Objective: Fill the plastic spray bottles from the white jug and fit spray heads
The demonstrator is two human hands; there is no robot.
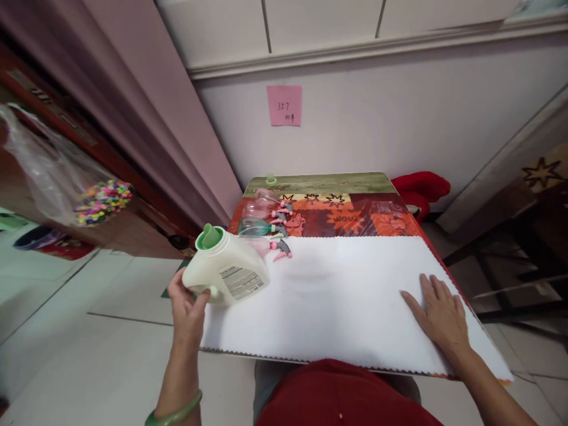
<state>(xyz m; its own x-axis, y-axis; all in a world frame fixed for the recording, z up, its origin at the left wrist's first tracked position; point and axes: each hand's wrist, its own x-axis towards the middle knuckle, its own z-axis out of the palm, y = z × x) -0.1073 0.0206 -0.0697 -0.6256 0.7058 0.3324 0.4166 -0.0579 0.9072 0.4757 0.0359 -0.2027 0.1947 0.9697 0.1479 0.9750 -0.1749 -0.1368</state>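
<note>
My left hand [189,307] grips the handle of a cream detergent jug [231,269] with a green spout, lying tilted at the left edge of the white cloth [337,296]. My right hand [437,313] lies flat with fingers spread on the cloth's right side. The cloth covers the near part of a small table [319,184] with an orange patterned top. Three small spray bottles [266,228] with pink and grey triggers lie just beyond the jug, and a green cap [271,178] sits at the table's far left corner.
A pink note [284,105] is stuck on the wall behind the table. A red object [419,189] lies on the floor at the table's far right. A clear plastic bag with colourful beads [100,201] hangs at the left. Dark furniture stands at the right.
</note>
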